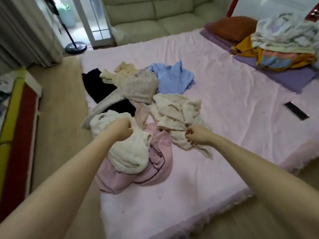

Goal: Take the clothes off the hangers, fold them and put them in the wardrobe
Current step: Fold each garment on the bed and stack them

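Observation:
A heap of clothes lies on the pink mattress [215,80]. My left hand [123,129] grips a fluffy white garment [127,154] that lies on a pink garment [153,168]. My right hand [196,136] pinches the edge of a cream garment [176,111]. Behind them lie a pale knitted top [139,87], a blue shirt [174,78] and a black garment [98,87]. No hanger is visible.
A dark phone-like object [296,110] lies on the mattress at right. Folded bedding and a pillow [276,42] are piled at the far right. A sofa [151,16] stands behind, a fan stand [76,45] and curtain at left, a red-yellow mat [15,131] on the floor.

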`<action>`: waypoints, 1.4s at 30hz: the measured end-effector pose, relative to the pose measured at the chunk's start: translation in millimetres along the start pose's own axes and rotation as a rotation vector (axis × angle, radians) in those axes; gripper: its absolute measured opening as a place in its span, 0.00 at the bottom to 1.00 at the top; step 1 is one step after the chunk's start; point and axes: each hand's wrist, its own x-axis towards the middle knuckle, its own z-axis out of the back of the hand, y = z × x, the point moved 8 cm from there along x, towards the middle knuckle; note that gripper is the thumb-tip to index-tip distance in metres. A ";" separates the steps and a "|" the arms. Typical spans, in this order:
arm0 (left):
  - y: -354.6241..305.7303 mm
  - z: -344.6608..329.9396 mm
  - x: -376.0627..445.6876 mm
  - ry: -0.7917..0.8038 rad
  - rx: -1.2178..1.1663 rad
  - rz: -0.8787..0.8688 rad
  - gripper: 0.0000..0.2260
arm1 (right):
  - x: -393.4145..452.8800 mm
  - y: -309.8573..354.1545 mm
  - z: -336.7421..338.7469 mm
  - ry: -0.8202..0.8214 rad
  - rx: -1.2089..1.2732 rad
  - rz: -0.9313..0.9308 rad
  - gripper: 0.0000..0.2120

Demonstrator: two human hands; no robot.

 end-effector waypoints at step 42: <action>77.2 -90.4 -39.6 -0.220 -1.413 0.387 0.08 | 99.9 110.7 -84.0 0.422 0.866 0.178 0.16</action>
